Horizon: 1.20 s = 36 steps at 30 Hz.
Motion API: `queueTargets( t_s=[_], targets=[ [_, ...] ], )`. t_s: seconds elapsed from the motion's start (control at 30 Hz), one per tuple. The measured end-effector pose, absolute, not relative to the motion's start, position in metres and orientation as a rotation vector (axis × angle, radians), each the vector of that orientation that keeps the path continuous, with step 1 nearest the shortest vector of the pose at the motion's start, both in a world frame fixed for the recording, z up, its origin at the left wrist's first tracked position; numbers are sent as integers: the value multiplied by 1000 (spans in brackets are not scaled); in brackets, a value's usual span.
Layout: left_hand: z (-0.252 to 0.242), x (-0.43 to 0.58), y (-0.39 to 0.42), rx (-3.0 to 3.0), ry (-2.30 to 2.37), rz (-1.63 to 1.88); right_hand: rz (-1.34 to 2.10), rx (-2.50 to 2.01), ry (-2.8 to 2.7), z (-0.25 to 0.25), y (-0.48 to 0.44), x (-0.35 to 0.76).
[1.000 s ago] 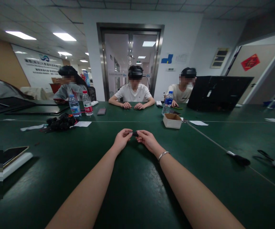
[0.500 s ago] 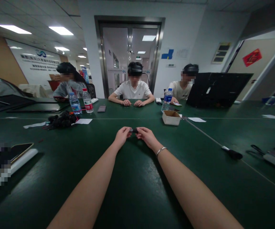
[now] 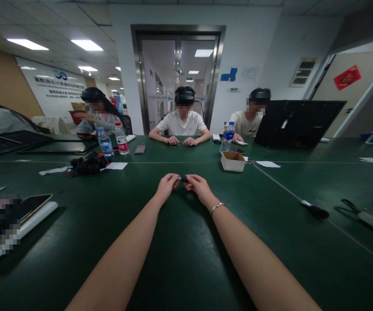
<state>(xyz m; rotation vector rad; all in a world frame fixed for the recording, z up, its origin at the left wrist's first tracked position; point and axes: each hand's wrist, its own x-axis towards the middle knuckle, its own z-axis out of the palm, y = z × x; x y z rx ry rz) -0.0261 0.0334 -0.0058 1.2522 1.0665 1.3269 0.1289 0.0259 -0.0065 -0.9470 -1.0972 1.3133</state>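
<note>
Between my two hands is a small dark stick-shaped object with a silvery part (image 3: 182, 178), too small to name surely. My left hand (image 3: 168, 186) pinches its left, silvery end between thumb and fingers. The dark right end is in the closed fingertips of my right hand (image 3: 198, 185), whose wrist bears a silver bracelet (image 3: 218, 207). Both forearms stretch forward over the green table (image 3: 180, 242). My fingers cover the object's two ends.
A small open box (image 3: 233, 161) and a water bottle (image 3: 227, 137) stand beyond my right hand. A black-bristled brush (image 3: 315, 210) lies at right. Farther left are two bottles, a black tangled bundle (image 3: 89, 164) and a phone (image 3: 36, 203). Several people sit around the table.
The camera view has shifted slightly. My hands keep nearly the same pose on the small object. A person at far left has raised a hand.
</note>
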Motion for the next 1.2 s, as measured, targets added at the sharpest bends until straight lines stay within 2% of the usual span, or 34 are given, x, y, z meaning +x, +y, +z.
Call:
queueTargets(
  t_s=[0.6,1.2],
  targets=[
    [0,-24,30,1118,1105,1284,1388,-904,-1035,-5,28,129],
    [-6,-22,31,1317,1083,1257,1399,-914,-1033,-5,29,132]
  ],
)
